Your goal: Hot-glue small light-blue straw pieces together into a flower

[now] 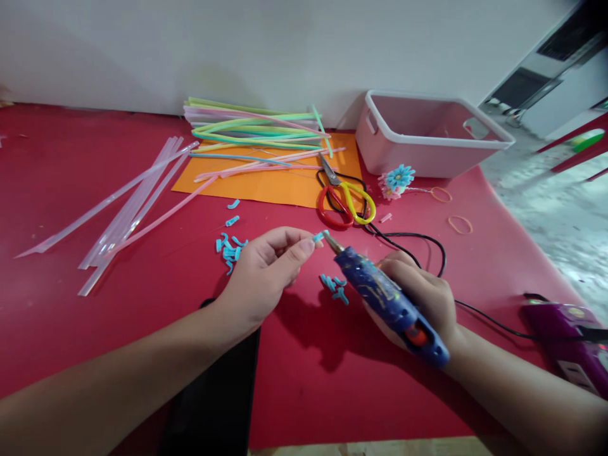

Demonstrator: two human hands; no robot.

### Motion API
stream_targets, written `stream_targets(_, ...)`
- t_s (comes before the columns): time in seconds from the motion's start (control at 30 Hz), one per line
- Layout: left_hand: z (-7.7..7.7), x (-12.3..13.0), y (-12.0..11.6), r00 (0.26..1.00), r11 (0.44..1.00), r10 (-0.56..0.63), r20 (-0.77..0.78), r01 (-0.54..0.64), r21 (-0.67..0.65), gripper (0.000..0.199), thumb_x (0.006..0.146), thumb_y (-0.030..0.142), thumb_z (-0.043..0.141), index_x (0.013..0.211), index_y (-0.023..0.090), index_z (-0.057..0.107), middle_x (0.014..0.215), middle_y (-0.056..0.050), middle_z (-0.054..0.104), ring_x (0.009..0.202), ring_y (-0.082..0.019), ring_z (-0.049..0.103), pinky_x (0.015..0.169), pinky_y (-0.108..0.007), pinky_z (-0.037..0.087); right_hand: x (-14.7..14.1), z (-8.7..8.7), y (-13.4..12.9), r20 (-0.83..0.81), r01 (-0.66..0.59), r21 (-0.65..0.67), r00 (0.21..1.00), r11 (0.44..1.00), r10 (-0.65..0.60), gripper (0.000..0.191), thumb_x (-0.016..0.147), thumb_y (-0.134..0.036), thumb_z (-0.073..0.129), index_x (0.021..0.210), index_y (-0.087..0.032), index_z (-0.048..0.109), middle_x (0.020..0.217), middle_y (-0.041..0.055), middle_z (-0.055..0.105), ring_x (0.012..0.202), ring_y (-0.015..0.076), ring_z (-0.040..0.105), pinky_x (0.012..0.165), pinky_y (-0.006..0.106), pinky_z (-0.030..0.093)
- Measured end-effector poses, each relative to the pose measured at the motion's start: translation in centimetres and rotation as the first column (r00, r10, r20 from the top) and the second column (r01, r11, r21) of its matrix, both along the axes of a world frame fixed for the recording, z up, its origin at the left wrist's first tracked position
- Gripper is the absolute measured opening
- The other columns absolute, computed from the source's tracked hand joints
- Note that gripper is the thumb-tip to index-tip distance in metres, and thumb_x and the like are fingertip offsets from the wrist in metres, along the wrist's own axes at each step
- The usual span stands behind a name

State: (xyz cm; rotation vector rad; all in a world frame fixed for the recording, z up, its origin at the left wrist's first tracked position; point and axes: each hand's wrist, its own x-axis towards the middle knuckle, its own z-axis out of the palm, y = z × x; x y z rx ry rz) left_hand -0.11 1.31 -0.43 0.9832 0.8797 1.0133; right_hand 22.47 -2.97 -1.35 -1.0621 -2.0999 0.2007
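Note:
Between its thumb and forefinger, my left hand (pixel 270 272) pinches a small light-blue pipe cleaner piece (pixel 318 238). My right hand (pixel 422 291) is wrapped round a blue hot glue gun (pixel 380 291). The gun's metal nozzle meets the end of the blue piece, or comes very near it. Left of my left hand lies a loose pile of cut blue pieces (pixel 230 252). A smaller group of blue pieces (pixel 335 287) rests on the red table (pixel 294 392) below the nozzle. Part of the right hand's fingers is hidden behind the gun.
Scissors (pixel 339 196) with red and yellow handles lie on orange paper (pixel 256 187) beside coloured pipe cleaners (pixel 251 130). Clear glue sticks (pixel 137 196) are at left. A pink bin (pixel 427 136), a fuzzy flower (pixel 398 180), a purple power strip (pixel 565 335) and a black phone-like slab (pixel 213 392) surround the hands.

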Motion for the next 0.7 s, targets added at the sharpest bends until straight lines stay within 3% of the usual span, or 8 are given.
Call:
stream_targets(0.17, -0.16, 0.16, 0.05, 0.997, 0.999, 0.004, 0.083, -0.001, -0.034, 0.022, 0.08, 0.041, 0.081, 0.087, 0.022, 0.071, 0.056, 0.008, 0.041, 0.047, -0.006, 0.029, 0.047, -0.02, 0.024, 0.03, -0.3, -0.48, -0.098, 0.102, -0.114, 0.989, 0.988, -0.113, 0.017, 0.088, -0.016, 0.065, 0.083, -0.025, 0.052, 0.064, -0.0038, 0.052, 0.063, 0.0162, 0.057, 0.058, 0.029, 0.047)
stream_targets(0.7, -0.01, 0.07, -0.04, 0.996, 1.0, 0.002, 0.093, 0.0, -0.023, 0.021, 0.081, 0.04, 0.081, 0.084, 0.022, 0.071, 0.056, 0.007, 0.044, 0.049, -0.006, 0.032, 0.047, -0.017, 0.027, 0.05, -0.27, -0.32, -0.06, 0.055, -0.096, 0.996, 0.994, -0.061, 0.017, 0.086, -0.015, 0.064, 0.086, -0.026, 0.052, 0.07, -0.0013, 0.057, 0.06, 0.0167, 0.054, 0.059, 0.032, 0.048)
